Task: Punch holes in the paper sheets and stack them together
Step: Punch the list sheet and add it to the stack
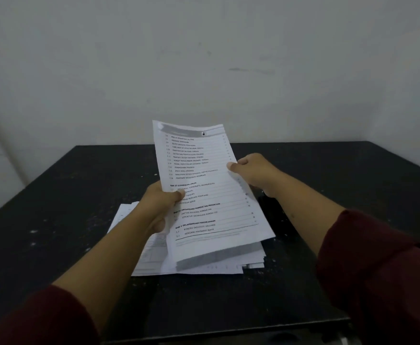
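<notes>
**Both hands hold a printed bundle above the loose pages**

To your far left, the dark red sleeve [37,317] covers your forearm up to just past the elbow, and the black table [54,195] spreads beneath it, flecked with pale specks. Your left hand [159,202] grips the left edge of the held sheets [204,185], thumb pressed on top over the printed lines and fingers curled underneath. Those sheets are a bundle of printed pages with a table-of-contents listing on the top page; they are lifted off the table and tilted, far end raised toward the grey-white wall [204,58]. Under them, a loose spread of more printed pages [149,255] lies flat on the table, its edges uneven and fanned at the near right corner. The raised bundle hides most of that spread, so you cannot tell what else sits beneath it. Your right hand [253,173] pinches the right edge of the bundle, thumb on top and fingers folded behind the paper. Your right sleeve [378,277] fills the near right corner, past the table's front edge
</notes>
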